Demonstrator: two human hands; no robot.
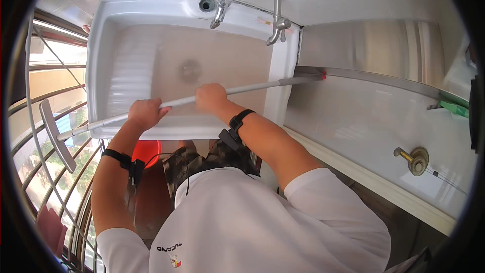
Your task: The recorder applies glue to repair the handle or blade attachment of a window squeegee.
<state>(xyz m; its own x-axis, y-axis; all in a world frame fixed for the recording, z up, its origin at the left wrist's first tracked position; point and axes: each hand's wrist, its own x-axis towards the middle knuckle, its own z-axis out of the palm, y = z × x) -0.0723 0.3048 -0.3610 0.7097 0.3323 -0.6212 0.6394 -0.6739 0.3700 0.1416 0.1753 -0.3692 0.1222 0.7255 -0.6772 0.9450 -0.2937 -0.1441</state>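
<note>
Both my hands grip a long grey metal pole (252,87) that lies across a white laundry sink (108,30). My left hand (145,114) holds it near the sink's front rim. My right hand (210,96) holds it a little further along, above the basin. The pole's flat squeegee-like head (56,141) sticks out to the left, in front of the window bars. Its red-tipped far end (322,76) touches the white wall panel beside the sink. Each wrist carries a black strap.
Two metal taps (222,0) (278,20) hang over the sink's back edge. A red bucket (146,151) stands under the sink. A brass fitting (417,160) and a green brush (452,107) are on the white surface at right. Window bars (45,172) fill the left side.
</note>
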